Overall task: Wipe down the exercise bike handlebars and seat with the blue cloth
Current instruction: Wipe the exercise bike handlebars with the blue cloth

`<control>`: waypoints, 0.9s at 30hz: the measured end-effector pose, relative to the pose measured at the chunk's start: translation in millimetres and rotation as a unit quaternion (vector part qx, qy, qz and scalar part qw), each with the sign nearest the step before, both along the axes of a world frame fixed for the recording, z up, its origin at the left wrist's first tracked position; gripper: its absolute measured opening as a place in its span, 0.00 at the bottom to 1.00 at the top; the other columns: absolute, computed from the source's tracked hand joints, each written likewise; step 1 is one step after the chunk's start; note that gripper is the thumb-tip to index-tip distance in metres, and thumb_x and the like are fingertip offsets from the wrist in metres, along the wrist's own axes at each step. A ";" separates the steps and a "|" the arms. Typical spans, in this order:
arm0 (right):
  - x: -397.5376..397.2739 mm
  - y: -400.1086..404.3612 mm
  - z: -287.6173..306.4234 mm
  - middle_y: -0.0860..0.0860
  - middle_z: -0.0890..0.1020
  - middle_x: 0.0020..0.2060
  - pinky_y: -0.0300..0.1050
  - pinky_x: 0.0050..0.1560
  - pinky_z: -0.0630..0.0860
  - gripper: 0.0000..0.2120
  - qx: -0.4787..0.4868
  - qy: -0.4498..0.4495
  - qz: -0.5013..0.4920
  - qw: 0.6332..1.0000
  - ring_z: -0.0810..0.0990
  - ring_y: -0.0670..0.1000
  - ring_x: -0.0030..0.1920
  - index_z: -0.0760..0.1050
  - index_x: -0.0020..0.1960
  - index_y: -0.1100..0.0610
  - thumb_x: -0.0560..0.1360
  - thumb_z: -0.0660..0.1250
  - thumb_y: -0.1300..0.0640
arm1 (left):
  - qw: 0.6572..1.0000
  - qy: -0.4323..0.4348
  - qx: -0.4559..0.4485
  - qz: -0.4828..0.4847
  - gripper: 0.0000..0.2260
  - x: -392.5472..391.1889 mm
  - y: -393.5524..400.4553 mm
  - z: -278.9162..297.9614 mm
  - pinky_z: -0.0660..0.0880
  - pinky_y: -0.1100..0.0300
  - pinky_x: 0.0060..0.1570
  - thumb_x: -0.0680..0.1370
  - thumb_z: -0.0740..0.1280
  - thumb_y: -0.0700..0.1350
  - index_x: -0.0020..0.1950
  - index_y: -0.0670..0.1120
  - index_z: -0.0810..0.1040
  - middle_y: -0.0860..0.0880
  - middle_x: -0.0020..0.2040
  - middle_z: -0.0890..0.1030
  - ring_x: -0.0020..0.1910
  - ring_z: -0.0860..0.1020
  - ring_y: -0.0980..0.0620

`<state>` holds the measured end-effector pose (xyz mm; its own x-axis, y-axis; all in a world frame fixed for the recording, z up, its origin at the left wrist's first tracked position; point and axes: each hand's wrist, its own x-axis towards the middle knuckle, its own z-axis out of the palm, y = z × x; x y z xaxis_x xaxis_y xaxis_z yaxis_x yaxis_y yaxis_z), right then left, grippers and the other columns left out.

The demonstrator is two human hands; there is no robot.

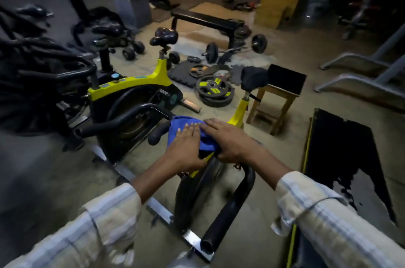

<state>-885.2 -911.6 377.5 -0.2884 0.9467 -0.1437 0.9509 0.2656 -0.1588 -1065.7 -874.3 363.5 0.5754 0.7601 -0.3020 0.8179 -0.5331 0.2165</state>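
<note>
A yellow and black exercise bike stands right in front of me. Its black handlebars (228, 208) curve toward me on the right and away to the left. The blue cloth (182, 124) is draped over the middle of the handlebars. My left hand (186, 147) lies flat on the cloth with fingers together, pressing it down. My right hand (228, 138) rests on the cloth's right side, fingers stretched over it. The bike's black seat (254, 79) stands beyond the hands on a yellow post.
A second yellow bike (131, 83) with its own seat (164, 36) stands to the left. Weight plates (214, 90), a barbell and a black bench (206, 20) lie on the floor behind. A wooden stool (274, 105) is beside the seat, a black mat (346, 158) to the right.
</note>
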 end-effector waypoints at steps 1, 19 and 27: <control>-0.7 6.4 -2.6 0.57 0.58 0.84 0.53 0.83 0.59 0.51 -0.012 -0.003 0.020 1.000 0.58 0.56 0.84 0.54 0.85 0.56 0.68 0.75 0.56 | 1.000 0.001 -0.002 0.011 0.53 1.6 -0.4 0.6 0.44 0.46 0.85 0.76 0.74 0.57 0.86 0.38 0.42 0.39 0.87 0.46 0.87 0.45 0.42; 14.5 38.2 -52.4 0.53 0.50 0.86 0.54 0.84 0.56 0.55 -0.009 0.112 0.113 0.987 0.48 0.52 0.86 0.51 0.86 0.55 0.64 0.74 0.56 | 0.998 0.004 0.007 0.064 0.51 7.0 -4.1 0.5 0.41 0.47 0.85 0.77 0.72 0.60 0.86 0.39 0.45 0.41 0.87 0.50 0.87 0.48 0.43; 23.1 56.4 -75.6 0.57 0.56 0.85 0.59 0.84 0.54 0.50 0.069 0.200 0.232 0.949 0.50 0.54 0.86 0.57 0.84 0.62 0.68 0.76 0.52 | 0.971 -0.170 -0.033 0.164 0.47 4.3 -17.1 9.3 0.37 0.65 0.80 0.72 0.51 0.68 0.87 0.46 0.49 0.49 0.88 0.50 0.87 0.47 0.53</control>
<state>-862.1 -855.2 301.9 -0.6841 0.7062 0.1825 0.5971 0.6859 -0.4159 -1061.4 -891.4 372.8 0.3809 0.9045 -0.1921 0.8166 -0.2316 0.5287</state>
